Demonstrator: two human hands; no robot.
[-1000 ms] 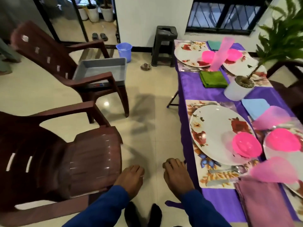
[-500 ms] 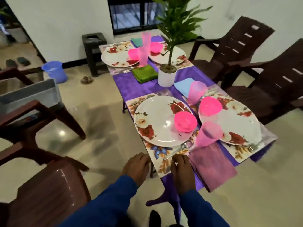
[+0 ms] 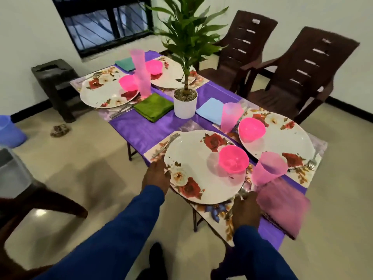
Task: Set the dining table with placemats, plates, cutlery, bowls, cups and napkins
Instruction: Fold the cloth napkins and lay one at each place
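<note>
Half a second ago our hands hovered just short of the near placemat; now our left hand (image 3: 156, 176) touches the left rim of the near floral plate (image 3: 203, 168), and our right hand (image 3: 245, 209) rests on the placemat (image 3: 217, 212) at the plate's near edge, beside the mauve napkin (image 3: 282, 207). Whether either grip is closed on anything we cannot tell; the fingers are hidden. The tabletop (image 3: 141, 128) already carries four settings, the pink bowl (image 3: 234, 161) on this plate, the pink cup (image 3: 268, 168) alongside, so we judge this a final straightening.
</note>
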